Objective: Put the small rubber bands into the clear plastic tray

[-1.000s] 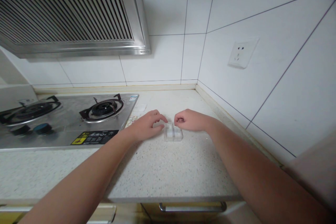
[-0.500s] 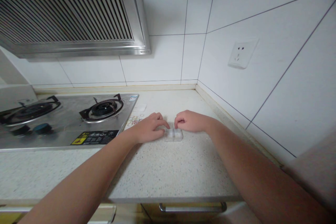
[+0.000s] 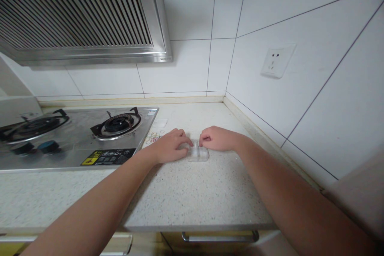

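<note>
A small clear plastic box (image 3: 198,153) lies on the speckled countertop (image 3: 192,196) between my hands. My left hand (image 3: 169,146) grips its left end, thumb at the near side and fingers curled over the top. My right hand (image 3: 217,139) is closed in a pinch at the box's far right corner; what the fingertips hold, if anything, is too small to see. Several coloured rubber bands (image 3: 153,138) lie on the counter just left of my left hand.
A steel gas hob (image 3: 75,136) with two burners fills the left of the counter, under a range hood (image 3: 81,12). Tiled walls meet in the corner behind. A wall socket (image 3: 276,61) is at the right. A drawer handle (image 3: 220,237) shows below the counter edge.
My left hand has slid closer and closed onto the box's left end. The box's raised part has come down flat. My right hand has hardly moved.
</note>
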Motion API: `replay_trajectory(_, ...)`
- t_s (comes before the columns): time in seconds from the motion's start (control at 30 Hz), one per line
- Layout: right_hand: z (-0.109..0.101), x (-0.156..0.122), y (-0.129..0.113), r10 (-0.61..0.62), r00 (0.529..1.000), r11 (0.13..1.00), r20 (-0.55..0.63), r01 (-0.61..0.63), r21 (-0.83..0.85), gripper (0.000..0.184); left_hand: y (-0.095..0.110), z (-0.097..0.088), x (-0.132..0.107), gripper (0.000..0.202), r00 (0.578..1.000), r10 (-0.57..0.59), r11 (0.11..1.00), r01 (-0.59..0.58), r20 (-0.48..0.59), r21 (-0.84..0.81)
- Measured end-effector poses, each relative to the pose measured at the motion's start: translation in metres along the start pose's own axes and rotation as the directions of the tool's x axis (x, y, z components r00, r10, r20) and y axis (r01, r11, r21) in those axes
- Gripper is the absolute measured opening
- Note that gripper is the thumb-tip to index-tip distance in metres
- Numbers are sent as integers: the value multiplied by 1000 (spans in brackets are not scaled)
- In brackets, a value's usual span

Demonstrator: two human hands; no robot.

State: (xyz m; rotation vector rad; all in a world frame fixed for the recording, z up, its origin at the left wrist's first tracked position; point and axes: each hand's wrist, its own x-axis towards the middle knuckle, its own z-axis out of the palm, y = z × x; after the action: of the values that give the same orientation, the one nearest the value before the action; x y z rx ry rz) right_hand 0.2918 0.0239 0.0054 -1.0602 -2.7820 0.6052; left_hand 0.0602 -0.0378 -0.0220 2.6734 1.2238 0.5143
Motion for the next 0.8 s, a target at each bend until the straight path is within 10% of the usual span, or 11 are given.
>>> replay_trajectory(0.8,2,0,1,-43,999,998,-8,43,-39,23,1,1,1,31,1000,29,998,-30,5,48)
